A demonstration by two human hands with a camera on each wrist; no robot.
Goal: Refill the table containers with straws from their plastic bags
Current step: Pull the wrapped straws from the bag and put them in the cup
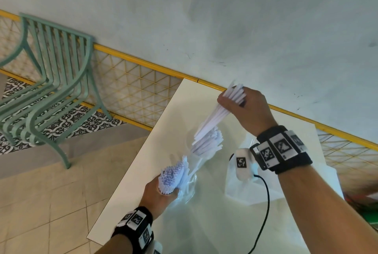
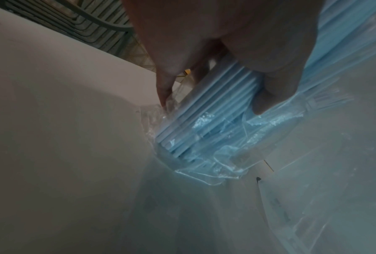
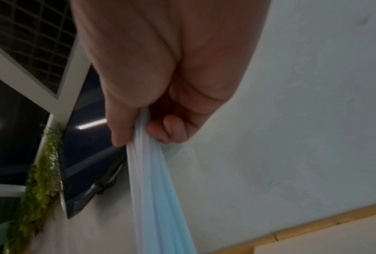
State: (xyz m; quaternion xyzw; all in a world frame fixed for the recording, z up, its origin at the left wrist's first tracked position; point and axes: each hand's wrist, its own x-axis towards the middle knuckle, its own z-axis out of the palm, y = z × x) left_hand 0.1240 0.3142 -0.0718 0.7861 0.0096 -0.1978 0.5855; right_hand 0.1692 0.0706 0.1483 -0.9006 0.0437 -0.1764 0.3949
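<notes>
My left hand [image 1: 161, 192] grips a thick bundle of white straws [image 1: 173, 174], their open ends towards me, still in a clear plastic bag [image 1: 185, 190] that rests on the white table [image 1: 143, 172]. The left wrist view shows the fingers [image 2: 269, 89] curled round the straws [image 2: 215, 111] through the bag [image 2: 215, 163]. My right hand [image 1: 245, 106] holds a smaller bunch of straws [image 1: 214, 118] tilted, raised over a fan of standing straws [image 1: 206, 143]. What holds those looks clear and is hard to make out. In the right wrist view, thumb and fingers [image 3: 167, 130] pinch that bunch [image 3: 161, 189].
A white bag or box [image 1: 255, 190] lies on the table under my right wrist, with a black cable [image 1: 266, 202] across it. A green metal chair [image 1: 51, 90] stands left of the table. A yellow mesh railing [image 1: 133, 82] and a pale wall run behind.
</notes>
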